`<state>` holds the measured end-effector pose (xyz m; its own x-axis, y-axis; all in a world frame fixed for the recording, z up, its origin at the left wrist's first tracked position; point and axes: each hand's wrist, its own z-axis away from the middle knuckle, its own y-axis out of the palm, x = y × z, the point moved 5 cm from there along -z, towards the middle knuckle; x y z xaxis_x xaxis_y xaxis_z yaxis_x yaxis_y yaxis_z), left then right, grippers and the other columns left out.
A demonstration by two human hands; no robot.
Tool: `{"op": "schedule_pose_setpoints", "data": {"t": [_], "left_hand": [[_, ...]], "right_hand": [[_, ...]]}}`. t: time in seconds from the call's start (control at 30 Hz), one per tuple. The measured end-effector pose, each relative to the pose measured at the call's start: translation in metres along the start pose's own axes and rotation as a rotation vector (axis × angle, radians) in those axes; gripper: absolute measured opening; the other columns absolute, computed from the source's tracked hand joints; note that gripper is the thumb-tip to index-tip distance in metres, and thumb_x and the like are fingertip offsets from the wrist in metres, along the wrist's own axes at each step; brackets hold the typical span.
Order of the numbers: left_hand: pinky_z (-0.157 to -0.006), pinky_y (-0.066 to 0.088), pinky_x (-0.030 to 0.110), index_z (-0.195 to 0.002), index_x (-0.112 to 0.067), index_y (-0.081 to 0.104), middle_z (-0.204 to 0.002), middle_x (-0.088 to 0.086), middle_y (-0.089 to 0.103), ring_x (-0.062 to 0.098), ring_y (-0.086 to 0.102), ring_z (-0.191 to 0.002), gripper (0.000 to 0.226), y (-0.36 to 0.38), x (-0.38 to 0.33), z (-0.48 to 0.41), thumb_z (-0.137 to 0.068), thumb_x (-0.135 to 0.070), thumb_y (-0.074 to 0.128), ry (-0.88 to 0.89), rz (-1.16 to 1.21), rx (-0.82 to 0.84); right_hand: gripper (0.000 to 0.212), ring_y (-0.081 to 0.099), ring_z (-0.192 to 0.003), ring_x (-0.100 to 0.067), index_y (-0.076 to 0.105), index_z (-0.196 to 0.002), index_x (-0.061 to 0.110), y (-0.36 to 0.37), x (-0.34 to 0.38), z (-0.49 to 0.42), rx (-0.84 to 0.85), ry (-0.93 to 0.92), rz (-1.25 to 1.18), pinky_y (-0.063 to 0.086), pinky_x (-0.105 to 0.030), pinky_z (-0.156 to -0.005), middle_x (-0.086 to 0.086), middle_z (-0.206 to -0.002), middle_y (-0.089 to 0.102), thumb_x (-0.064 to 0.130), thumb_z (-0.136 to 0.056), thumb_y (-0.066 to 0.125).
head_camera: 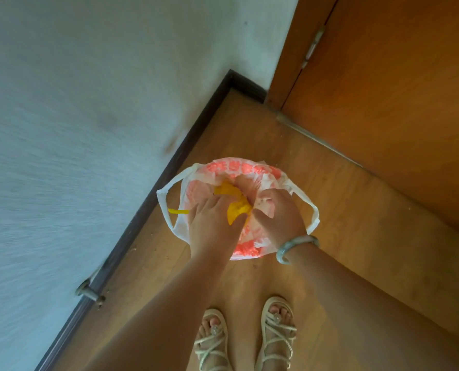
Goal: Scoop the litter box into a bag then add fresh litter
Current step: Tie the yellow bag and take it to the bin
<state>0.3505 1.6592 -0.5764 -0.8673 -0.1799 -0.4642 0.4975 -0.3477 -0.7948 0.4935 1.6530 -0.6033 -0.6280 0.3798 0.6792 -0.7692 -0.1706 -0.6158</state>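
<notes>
On the floor (pixel 343 210) near the wall corner sits a thin, crinkled, red-printed bag (pixel 239 167). The right hand (pixel 280 212) grips its film. The left hand (pixel 209 223) touches crumpled yellow plastic (pixel 227 190), but I cannot tell whether it grips it.

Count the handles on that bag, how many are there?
2. One handle loops out on the left side of the bag, toward the baseboard; the other handle loops out on its right, beside the bracelet. None looks hidden.

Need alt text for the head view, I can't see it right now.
Both hands reach down into a white bag with red print on a wooden floor: the left hand grips crumpled yellow plastic, the right hand bunches the bag's side. A wall and door stand beyond.
</notes>
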Motion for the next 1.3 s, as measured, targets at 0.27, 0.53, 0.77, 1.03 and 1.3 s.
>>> {"op": "schedule_pose_setpoints", "data": {"t": [0.27, 0.53, 0.77, 1.03, 1.3], "left_hand": [[-0.116, 0.022, 0.04, -0.134, -0.03, 0.042, -0.142, -0.007, 0.046, 0.018, 0.038, -0.133, 0.049, -0.094, -0.042, 0.019, -0.09, -0.051, 0.05, 0.109, -0.374, 0.05], [-0.111, 0.025, 0.035, -0.129, -0.028, 0.049, -0.133, -0.005, 0.053, 0.017, 0.047, -0.124, 0.039, -0.24, -0.101, 0.095, -0.092, -0.04, 0.052, 0.216, -0.517, -0.05], [-0.101, 0.038, 0.032, -0.129, -0.028, 0.05, -0.134, -0.004, 0.05, 0.018, 0.051, -0.118, 0.038, -0.336, -0.13, 0.19, -0.092, -0.039, 0.05, 0.207, -0.472, -0.082], [-0.097, 0.04, 0.032, -0.135, -0.026, 0.042, -0.137, -0.001, 0.046, 0.021, 0.05, -0.121, 0.04, -0.379, -0.138, 0.282, -0.096, -0.038, 0.045, 0.196, -0.494, -0.158], [-0.085, 0.039, 0.03, -0.127, -0.021, 0.045, -0.121, -0.001, 0.054, 0.022, 0.052, -0.111, 0.034, -0.4, -0.117, 0.376, -0.095, -0.031, 0.042, -0.053, -0.468, -0.273]], "right_hand": [[0.027, 0.047, -0.117, -0.019, 0.055, -0.112, 0.019, -0.06, 0.085, 0.028, -0.03, -0.164, 0.26, 0.042, -0.028, -0.096, 0.001, -0.125, 0.052, 0.025, -0.086, 0.06], [0.042, 0.046, -0.119, -0.017, 0.049, -0.125, 0.022, -0.141, 0.216, 0.106, -0.071, -0.313, 0.513, 0.039, -0.026, -0.099, 0.003, -0.126, 0.051, 0.028, -0.086, 0.061], [0.046, 0.041, -0.125, -0.016, 0.046, -0.131, 0.023, -0.202, 0.309, 0.195, -0.056, -0.338, 0.561, 0.041, -0.029, -0.102, 0.003, -0.133, 0.048, 0.035, -0.088, 0.059], [0.04, 0.039, -0.124, -0.015, 0.045, -0.131, 0.024, -0.221, 0.362, 0.279, -0.026, -0.503, 0.639, 0.035, -0.026, -0.103, 0.004, -0.134, 0.046, 0.037, -0.093, 0.048], [0.037, 0.044, -0.121, -0.017, 0.045, -0.13, 0.025, -0.213, 0.382, 0.348, 0.066, -0.741, 0.704, 0.037, -0.028, -0.099, 0.005, -0.133, 0.049, 0.034, -0.094, 0.045]]}}
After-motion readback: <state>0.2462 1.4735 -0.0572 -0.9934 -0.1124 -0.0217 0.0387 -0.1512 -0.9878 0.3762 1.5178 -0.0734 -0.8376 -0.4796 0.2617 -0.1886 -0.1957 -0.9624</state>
